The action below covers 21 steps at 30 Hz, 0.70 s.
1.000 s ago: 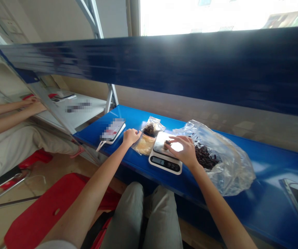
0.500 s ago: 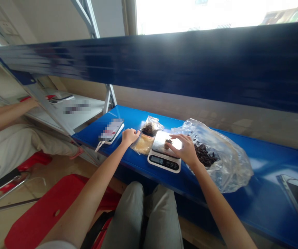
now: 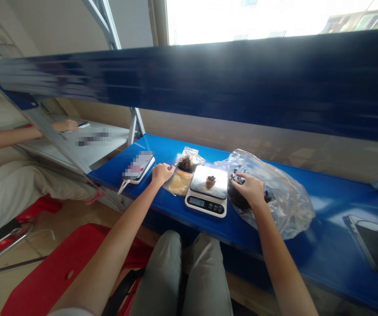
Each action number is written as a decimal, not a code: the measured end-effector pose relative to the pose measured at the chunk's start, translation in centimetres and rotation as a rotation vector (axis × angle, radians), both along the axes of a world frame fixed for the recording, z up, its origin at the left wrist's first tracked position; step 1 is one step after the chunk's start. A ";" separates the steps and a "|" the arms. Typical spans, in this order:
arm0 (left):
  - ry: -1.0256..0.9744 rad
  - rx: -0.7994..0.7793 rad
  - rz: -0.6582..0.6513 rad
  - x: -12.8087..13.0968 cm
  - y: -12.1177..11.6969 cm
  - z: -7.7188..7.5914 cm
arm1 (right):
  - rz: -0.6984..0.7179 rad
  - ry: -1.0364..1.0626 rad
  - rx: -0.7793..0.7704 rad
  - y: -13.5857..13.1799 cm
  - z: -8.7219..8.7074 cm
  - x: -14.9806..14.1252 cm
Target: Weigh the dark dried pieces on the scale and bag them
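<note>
A white kitchen scale (image 3: 206, 194) stands on the blue shelf (image 3: 323, 259), with a small brown piece (image 3: 210, 180) on its steel plate. My right hand (image 3: 251, 190) is inside the mouth of a large clear plastic bag (image 3: 284, 197) of dark dried pieces, fingers curled among them. My left hand (image 3: 162, 173) rests as a loose fist on the shelf, touching the edge of a small clear pouch (image 3: 183, 175) with a tan lower part and dark pieces in its upper part.
A white device with a cord (image 3: 138, 166) lies left of my left hand. A dark phone (image 3: 373, 243) lies at the far right. Another person's arm (image 3: 21, 134) reaches over a grey table (image 3: 93, 142) at left. A red stool (image 3: 54, 272) stands below.
My right hand left the small piece on the scale plate and moved right into the large bag. My left hand stayed put. The other person's hand moved right along the grey table.
</note>
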<state>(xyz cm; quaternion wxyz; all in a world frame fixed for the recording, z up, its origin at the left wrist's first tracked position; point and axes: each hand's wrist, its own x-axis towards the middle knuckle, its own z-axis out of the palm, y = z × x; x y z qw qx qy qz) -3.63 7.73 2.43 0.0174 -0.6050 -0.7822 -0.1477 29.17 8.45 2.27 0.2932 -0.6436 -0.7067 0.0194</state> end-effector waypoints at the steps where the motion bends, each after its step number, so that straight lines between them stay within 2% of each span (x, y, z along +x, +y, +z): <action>1: -0.004 0.004 -0.006 0.0 0.0 0.0 | 0.000 -0.001 -0.015 0.0 0.0 0.1; 9: -0.002 -0.001 0.010 0.1 0.0 0.1 | 0.061 0.081 -0.020 -0.2 0.5 -0.2; 14: 0.006 -0.002 0.004 0.2 0.0 0.1 | 0.123 0.006 0.056 0.4 -0.5 -0.3; 18: 0.014 0.013 -0.020 0.1 0.0 -0.1 | 0.190 -0.016 0.001 0.8 -1.1 -0.2; 21: 0.008 0.026 -0.035 -0.1 0.1 -0.2 | 0.194 -0.011 -0.021 0.8 -1.0 -0.2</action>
